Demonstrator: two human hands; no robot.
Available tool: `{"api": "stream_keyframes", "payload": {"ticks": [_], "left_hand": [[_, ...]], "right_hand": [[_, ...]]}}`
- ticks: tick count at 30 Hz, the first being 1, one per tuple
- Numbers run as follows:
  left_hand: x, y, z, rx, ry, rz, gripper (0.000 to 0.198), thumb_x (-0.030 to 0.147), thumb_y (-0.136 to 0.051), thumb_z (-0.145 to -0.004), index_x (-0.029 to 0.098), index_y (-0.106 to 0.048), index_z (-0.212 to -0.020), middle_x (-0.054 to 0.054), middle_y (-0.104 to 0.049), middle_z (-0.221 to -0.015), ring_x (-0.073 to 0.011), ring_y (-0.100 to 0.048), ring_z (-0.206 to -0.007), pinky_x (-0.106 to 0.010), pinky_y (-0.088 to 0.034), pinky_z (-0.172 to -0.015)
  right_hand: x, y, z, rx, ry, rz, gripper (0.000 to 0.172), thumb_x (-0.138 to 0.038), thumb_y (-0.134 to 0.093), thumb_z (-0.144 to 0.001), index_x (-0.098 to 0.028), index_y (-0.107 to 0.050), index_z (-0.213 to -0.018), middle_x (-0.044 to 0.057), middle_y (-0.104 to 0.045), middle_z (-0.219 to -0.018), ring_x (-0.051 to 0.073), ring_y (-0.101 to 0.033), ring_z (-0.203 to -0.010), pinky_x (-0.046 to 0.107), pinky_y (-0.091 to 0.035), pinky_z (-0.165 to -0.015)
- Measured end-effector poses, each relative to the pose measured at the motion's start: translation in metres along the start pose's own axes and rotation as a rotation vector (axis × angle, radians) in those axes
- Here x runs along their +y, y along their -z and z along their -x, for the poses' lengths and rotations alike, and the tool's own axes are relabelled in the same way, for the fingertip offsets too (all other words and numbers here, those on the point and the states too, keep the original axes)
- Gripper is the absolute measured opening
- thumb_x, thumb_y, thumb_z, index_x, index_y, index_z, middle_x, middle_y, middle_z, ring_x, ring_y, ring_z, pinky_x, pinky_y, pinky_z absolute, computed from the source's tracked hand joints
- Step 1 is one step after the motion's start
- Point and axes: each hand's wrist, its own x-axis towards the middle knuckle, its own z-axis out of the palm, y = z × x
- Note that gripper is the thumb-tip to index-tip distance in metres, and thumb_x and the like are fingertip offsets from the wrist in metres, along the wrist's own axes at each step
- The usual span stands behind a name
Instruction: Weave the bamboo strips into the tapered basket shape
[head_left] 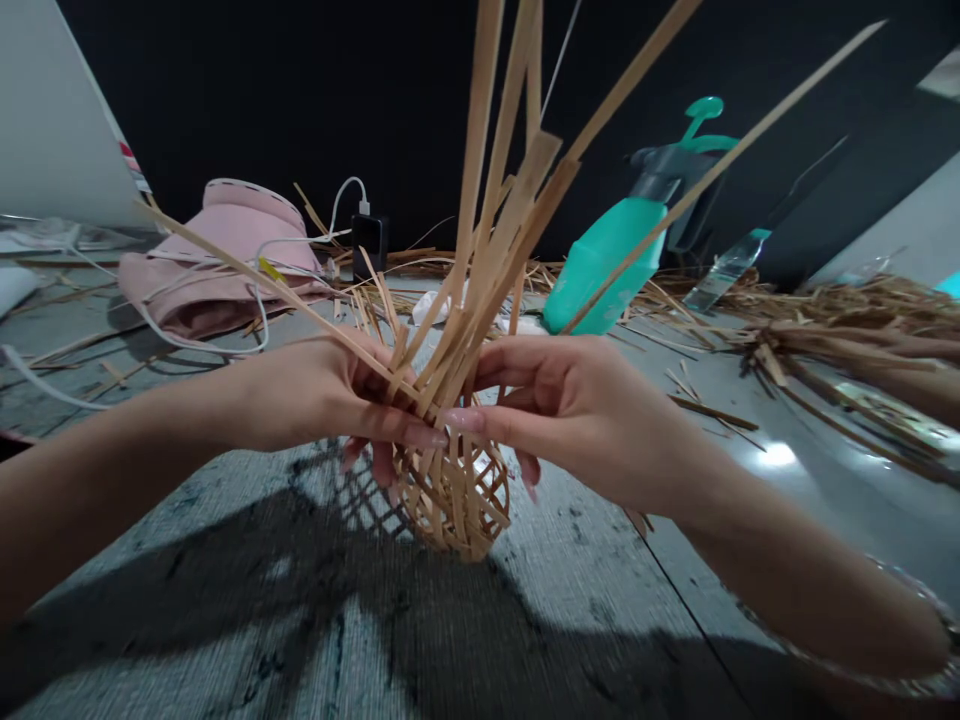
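A small openwork basket [450,510] woven from flat tan strips hangs between my hands, its rounded base low and its loose strip ends [491,230] fanning upward. My left hand [322,395] is closed on the left side of the weave, thumb in front, fingers behind. From the right, my right hand [562,410] pinches the neck of the basket, its thumb tip touching the strips close to the left thumb. One long strip [247,270] slants from the upper left into the left-hand grip. Parts of both hands' fingers are hidden behind the weave.
A teal spray bottle [607,265] stands behind to the right, near a clear plastic bottle [727,270]. At the left lie a pink sun visor [232,230] and a white cable wired to a black power block [370,248]. Bundled strips [847,345] spread along the right.
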Motion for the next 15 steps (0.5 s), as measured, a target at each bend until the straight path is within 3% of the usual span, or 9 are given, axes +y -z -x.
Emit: {"api": "stream_keyframes", "payload": {"ticks": [9,15], "left_hand": [[-0.0008,-0.0012,0.0008,0.003,0.015,-0.024,0.006,0.020,-0.069,-0.081,0.016,-0.071,-0.084,0.008,-0.069,-0.066,-0.0109,-0.072,-0.060,-0.008,-0.048,-0.043],[0.0000,-0.0018,0.0018,0.002,0.025,-0.033,0.008,0.022,-0.068,-0.082,0.015,-0.071,-0.084,0.007,-0.069,-0.066,-0.0107,-0.072,-0.060,-0.008,-0.048,-0.044]], "right_hand": [[-0.0018,-0.0032,-0.0005,0.009,-0.085,-0.057,0.014,-0.007,-0.063,-0.075,-0.016,-0.060,-0.084,0.002,-0.069,-0.076,0.014,-0.066,-0.058,0.020,-0.052,-0.038],[0.0007,0.0003,0.0011,-0.033,-0.051,-0.114,0.011,-0.011,-0.064,-0.077,-0.018,-0.057,-0.082,0.000,-0.068,-0.073,0.012,-0.063,-0.054,0.022,-0.057,-0.041]]}}
